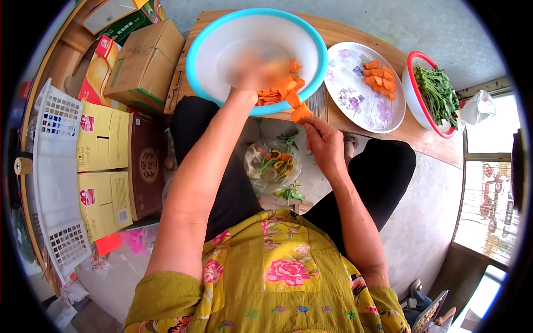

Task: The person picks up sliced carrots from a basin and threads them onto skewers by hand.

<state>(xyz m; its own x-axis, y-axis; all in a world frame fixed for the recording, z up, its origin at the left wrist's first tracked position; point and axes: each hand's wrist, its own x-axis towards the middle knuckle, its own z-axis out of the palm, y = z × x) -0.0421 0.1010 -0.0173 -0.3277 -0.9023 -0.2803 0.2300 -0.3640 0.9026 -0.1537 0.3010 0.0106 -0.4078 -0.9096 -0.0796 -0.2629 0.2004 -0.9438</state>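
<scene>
My left hand point(250, 73) is inside the white basin with a turquoise rim point(194, 77); it is blurred, so its fingers and anything in them cannot be made out. Cut carrot pieces point(270, 95) lie at the basin's lower right, beside that hand. Just outside the near rim, my right hand point(322, 141) pinches the end of a thin skewer with orange carrot pieces point(301, 113) on it. To the right, a floral plate point(347, 72) bears several skewers of carrot pieces point(381, 80). Thin sticks point(317, 104) lie on the table between basin and plate.
The wooden table point(433, 145) also holds a red-rimmed bowl point(411, 91) of leafy greens point(437, 91). Below, between the knees, is a clear bag of vegetable scraps point(273, 165). Cardboard boxes point(145, 66) and a white plastic rack point(55, 166) stand at the left.
</scene>
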